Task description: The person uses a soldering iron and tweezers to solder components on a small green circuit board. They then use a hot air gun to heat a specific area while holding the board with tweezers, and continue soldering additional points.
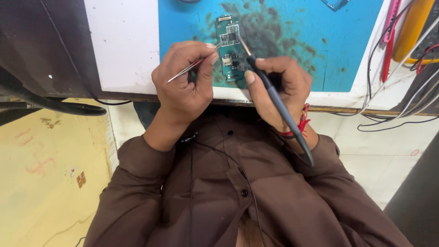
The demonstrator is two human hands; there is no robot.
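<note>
While left hand (183, 77) pinches tweezers (194, 66) and right hand (279, 87) grips iron (274, 98) on board (230, 45), slip risks scorching nearby chips.

brown long-sleeved buttoned shirt (256, 201), thin black cable (238, 169) down chest, red thread band (302, 124) at right wrist.

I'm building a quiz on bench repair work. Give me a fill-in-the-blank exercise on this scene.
1. The left hand holds thin metal ____.
2. The right hand grips a soldering iron like a ____.
3. The green circuit board lies on a ____ mat.
4. The person wears a ____ shirt.

Missing words: tweezers; pen; blue; brown
</note>
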